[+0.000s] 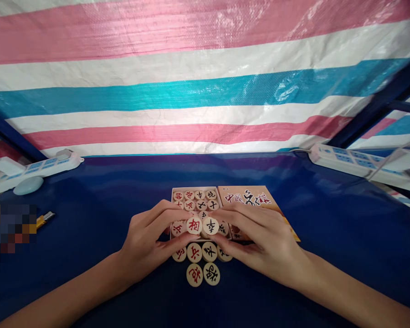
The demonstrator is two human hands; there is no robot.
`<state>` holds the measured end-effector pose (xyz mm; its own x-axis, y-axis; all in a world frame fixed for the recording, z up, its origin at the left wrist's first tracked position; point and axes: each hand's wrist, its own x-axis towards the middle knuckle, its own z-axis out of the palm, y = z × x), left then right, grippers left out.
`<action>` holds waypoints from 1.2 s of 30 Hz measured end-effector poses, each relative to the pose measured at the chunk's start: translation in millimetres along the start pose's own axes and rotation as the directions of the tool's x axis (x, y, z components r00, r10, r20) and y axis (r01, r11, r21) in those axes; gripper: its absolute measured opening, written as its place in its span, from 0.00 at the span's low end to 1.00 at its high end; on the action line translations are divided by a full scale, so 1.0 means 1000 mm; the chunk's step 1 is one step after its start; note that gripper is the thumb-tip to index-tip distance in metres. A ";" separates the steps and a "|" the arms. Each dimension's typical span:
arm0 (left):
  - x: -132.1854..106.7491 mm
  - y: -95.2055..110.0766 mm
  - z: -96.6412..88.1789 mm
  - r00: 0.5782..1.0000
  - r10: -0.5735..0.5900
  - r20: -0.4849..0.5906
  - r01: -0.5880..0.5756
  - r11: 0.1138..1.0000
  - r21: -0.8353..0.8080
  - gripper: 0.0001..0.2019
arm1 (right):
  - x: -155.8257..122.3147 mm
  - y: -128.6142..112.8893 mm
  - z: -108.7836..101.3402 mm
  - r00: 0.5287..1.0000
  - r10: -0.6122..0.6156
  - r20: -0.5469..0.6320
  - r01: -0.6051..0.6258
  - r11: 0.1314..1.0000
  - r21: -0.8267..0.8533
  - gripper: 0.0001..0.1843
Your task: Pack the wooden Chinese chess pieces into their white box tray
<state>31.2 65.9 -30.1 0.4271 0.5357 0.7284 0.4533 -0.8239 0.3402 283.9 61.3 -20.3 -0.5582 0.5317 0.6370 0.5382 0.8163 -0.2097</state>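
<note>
My left hand point(148, 234) pinches a round Chinese chess piece with a red character point(194, 225) between thumb and fingers. Beside it, a piece with a black character point(211, 225) is gripped by my right hand point(263, 232). Both faces point up, side by side, over the near part of an open white box point(194, 187). Rows of pieces lie inside that box, partly hidden by my fingers. On the table in front of it lie more pieces, among them a red-lettered one point(194, 275) and a black-lettered one point(212, 274) nearest me.
A printed cardboard lid point(249, 197) lies against the box's right side. White power strips stand at the left point(48, 169) and right point(348, 159) of the blue table point(123, 182). Far left are a pale rounded object point(28, 186) and a yellow cutter-like tool point(45, 219). A striped sheet point(205, 91) hangs behind.
</note>
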 end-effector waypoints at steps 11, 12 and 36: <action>-0.002 0.000 0.000 1.000 -0.002 -0.013 0.002 1.000 0.011 0.14 | 0.001 -0.002 0.000 0.999 0.036 -0.010 -0.036 0.999 0.032 0.19; -0.002 0.000 0.000 1.000 0.001 -0.014 -0.001 1.000 0.010 0.14 | 0.000 -0.002 0.000 0.999 0.035 -0.014 -0.034 0.999 0.035 0.19; 0.008 -0.008 -0.009 0.962 -0.268 0.049 0.263 0.961 0.081 0.11 | 0.007 0.006 -0.011 0.977 0.202 0.069 -0.205 0.978 0.047 0.17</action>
<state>23.7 75.0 -21.9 0.3283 0.7451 0.5805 0.6114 -0.6361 0.4707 290.7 67.7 -8.9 -0.4805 0.6995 0.5290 0.6108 0.6997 -0.3705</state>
